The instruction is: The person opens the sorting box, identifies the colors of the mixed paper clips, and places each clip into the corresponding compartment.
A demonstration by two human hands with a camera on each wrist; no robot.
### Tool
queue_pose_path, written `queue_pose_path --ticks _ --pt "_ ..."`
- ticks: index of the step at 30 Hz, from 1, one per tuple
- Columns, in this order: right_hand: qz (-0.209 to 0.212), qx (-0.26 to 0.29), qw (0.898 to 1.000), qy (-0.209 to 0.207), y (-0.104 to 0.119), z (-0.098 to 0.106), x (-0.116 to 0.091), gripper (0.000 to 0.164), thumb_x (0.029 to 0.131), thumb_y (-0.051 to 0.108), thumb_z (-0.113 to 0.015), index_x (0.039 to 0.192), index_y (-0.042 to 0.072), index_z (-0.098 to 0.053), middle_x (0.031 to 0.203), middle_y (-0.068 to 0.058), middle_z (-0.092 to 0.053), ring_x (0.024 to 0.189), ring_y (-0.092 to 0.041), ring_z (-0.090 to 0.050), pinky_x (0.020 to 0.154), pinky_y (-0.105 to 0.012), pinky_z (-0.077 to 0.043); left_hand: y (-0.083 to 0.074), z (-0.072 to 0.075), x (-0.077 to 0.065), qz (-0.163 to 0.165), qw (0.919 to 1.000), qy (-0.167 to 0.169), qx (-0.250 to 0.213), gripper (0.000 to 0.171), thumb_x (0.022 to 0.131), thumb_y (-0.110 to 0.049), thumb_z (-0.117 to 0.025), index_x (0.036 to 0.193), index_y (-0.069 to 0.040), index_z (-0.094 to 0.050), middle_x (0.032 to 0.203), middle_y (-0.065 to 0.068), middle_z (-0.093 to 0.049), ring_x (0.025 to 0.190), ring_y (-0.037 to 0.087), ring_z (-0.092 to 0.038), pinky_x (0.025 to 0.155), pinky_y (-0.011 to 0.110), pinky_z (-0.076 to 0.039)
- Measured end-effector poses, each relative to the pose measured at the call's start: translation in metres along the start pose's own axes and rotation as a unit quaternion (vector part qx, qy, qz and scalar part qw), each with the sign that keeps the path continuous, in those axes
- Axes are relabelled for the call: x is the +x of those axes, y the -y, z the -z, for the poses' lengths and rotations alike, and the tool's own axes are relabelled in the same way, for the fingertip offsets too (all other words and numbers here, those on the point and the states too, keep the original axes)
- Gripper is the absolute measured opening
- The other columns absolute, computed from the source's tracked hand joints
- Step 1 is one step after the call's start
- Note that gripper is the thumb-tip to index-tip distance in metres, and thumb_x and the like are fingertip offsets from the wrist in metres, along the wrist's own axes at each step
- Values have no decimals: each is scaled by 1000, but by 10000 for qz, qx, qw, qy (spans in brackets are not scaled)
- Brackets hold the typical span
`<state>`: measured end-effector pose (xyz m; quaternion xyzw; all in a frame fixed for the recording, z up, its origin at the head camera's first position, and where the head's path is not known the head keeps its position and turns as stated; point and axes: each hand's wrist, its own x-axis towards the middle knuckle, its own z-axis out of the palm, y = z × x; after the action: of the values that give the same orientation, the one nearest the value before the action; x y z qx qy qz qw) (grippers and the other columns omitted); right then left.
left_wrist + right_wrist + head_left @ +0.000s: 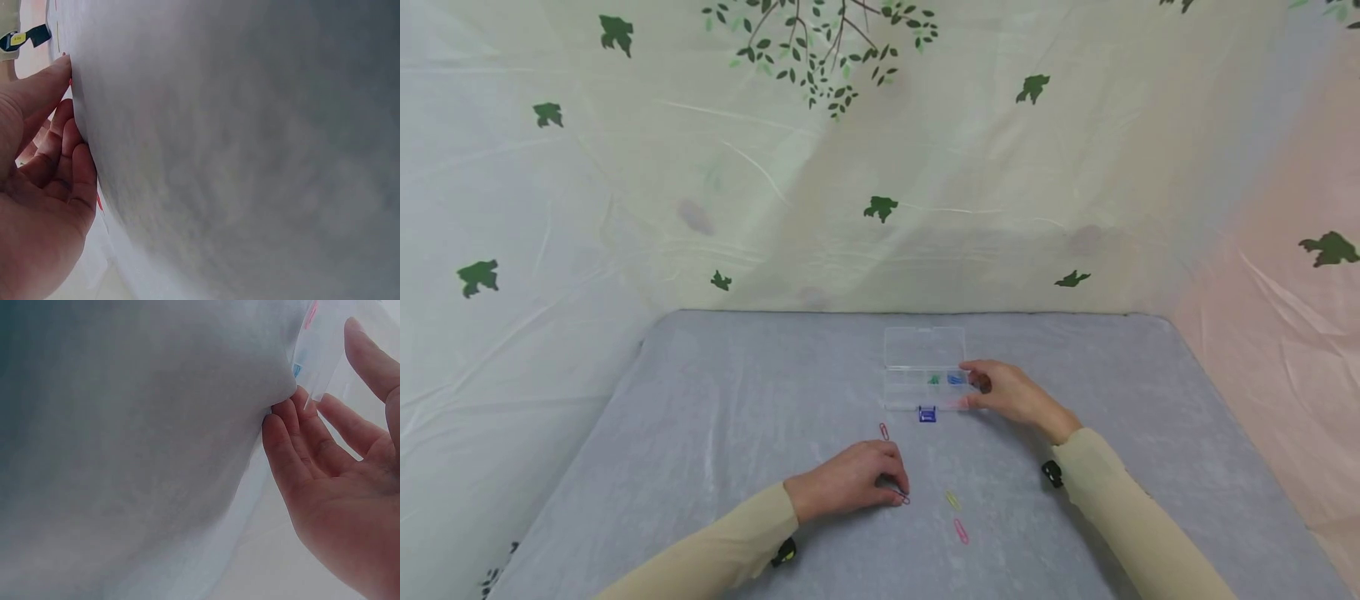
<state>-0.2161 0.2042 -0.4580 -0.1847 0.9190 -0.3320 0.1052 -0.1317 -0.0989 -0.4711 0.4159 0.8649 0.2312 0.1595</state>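
Note:
In the head view, my left hand (853,477) rests low on the cloth, thumb and forefinger pinching a reddish paper clip (906,500) at their tips. Just beyond its knuckles lies a red paper clip (883,431). A clear plastic box (902,400) with a blue latch (927,414) stands with its lid (923,347) folded back. Green clips (933,380) and blue clips (955,379) sit in its compartments, with something pink at its front right. My right hand (1011,392) touches the box's right end, its fingers (331,419) at the edge and thumb spread apart.
A yellow paper clip (952,500) and a pink paper clip (961,531) lie to the right of my left hand. Grey cloth (760,392) covers the table. Pale leaf-printed sheeting (805,233) hangs behind it and along both sides.

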Motion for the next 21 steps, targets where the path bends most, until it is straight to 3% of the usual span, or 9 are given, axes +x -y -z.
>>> queue_pose_path --ticks 12,21 --pt "-44 12 10000 28 1 0 1 64 93 23 -80 146 -3 -55 119 -12 -66 102 -24 -57 93 -47 -50 -1 -1 -2 -171 9998 -85 101 6 92 -20 -81 90 -21 -76 92 -16 -59 88 -3 -55 87 18 -49" --pt "-74 38 10000 30 2 0 0 65 93 24 -81 146 -3 -54 120 -12 -66 103 -24 -56 94 -48 -50 -1 4 -5 9 9986 -192 -493 5 99 -22 -73 94 -19 -74 92 -19 -62 87 -5 -56 85 20 -51"
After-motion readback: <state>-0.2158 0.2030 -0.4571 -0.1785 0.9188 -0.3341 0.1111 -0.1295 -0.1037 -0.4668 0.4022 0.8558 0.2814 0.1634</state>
